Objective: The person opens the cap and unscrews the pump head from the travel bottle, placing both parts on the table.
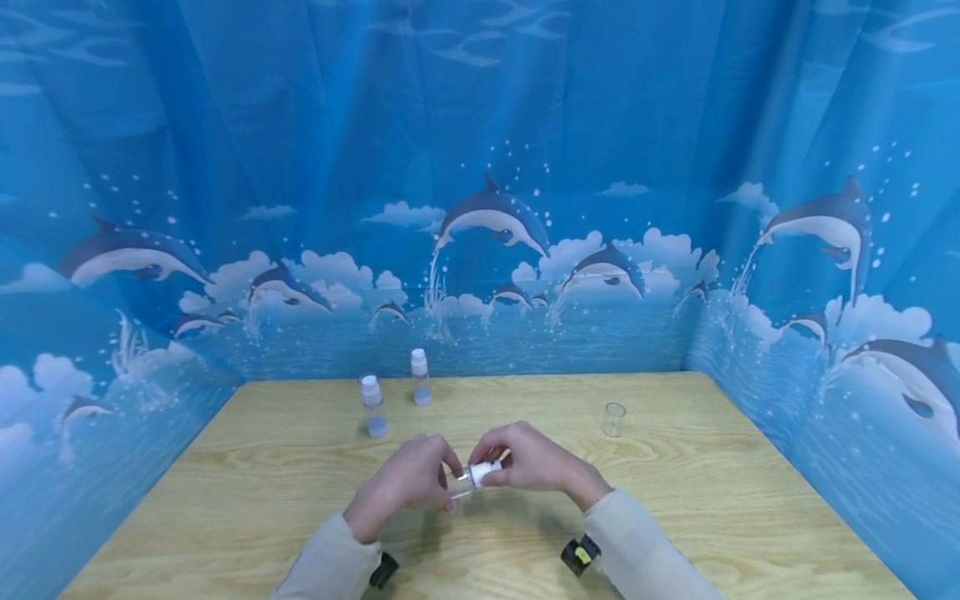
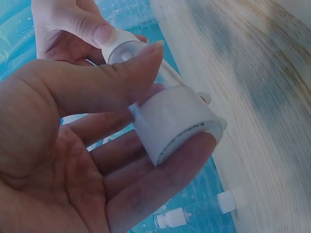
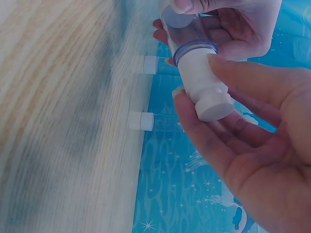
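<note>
Over the table, both hands hold a small clear pump bottle (image 1: 461, 483) with a white top. My left hand (image 1: 412, 479) grips the clear body near its white bottom piece (image 2: 177, 124), thumb on one side and fingers on the other, as the left wrist view shows. The white pump top (image 3: 201, 77) lies between the thumb and fingers of my right hand (image 1: 528, 458). In the right wrist view the bottle is tilted, its top towards my right palm. The head view shows a clear cap (image 1: 613, 420) standing on the table to the right.
Two similar clear bottles with white tops, a nearer one (image 1: 372, 408) and a farther one (image 1: 420, 375), stand upright at the back left of the wooden table (image 1: 712, 500). A blue dolphin-print curtain (image 1: 480, 108) hangs behind and along the sides.
</note>
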Demonstrator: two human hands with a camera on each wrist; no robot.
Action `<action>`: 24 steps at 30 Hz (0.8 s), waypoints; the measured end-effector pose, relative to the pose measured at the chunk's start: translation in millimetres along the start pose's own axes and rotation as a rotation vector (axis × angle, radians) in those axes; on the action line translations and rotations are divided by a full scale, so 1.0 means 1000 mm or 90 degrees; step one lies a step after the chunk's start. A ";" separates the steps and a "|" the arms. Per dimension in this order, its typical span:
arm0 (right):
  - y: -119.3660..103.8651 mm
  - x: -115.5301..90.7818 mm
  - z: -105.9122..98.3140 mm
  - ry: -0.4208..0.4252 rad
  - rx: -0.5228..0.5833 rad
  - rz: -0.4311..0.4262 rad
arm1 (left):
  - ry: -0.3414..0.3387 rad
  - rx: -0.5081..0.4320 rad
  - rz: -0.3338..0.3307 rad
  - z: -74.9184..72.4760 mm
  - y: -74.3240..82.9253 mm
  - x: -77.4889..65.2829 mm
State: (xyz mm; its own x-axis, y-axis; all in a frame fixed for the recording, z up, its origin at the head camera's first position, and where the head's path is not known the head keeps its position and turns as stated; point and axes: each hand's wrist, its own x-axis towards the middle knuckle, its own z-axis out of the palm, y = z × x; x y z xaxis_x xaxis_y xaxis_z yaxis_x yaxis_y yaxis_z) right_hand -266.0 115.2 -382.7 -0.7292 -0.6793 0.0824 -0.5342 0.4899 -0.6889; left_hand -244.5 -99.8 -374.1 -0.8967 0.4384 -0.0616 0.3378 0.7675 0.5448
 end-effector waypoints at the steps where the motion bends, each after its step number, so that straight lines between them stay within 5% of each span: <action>1: 0.000 0.000 0.000 0.002 0.002 0.000 | 0.001 -0.001 -0.001 0.000 0.000 0.000; 24: 0.004 0.001 0.002 0.023 0.034 -0.002 | 0.009 0.001 0.000 -0.002 0.000 -0.001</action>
State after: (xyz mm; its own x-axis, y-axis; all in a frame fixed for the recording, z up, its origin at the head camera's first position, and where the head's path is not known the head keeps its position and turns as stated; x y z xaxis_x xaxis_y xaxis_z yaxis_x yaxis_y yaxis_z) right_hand -268.1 115.2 -386.7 -0.7433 -0.6600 0.1092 -0.5133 0.4580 -0.7258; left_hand -243.8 -100.8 -372.5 -0.9004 0.4321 -0.0498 0.3385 0.7679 0.5438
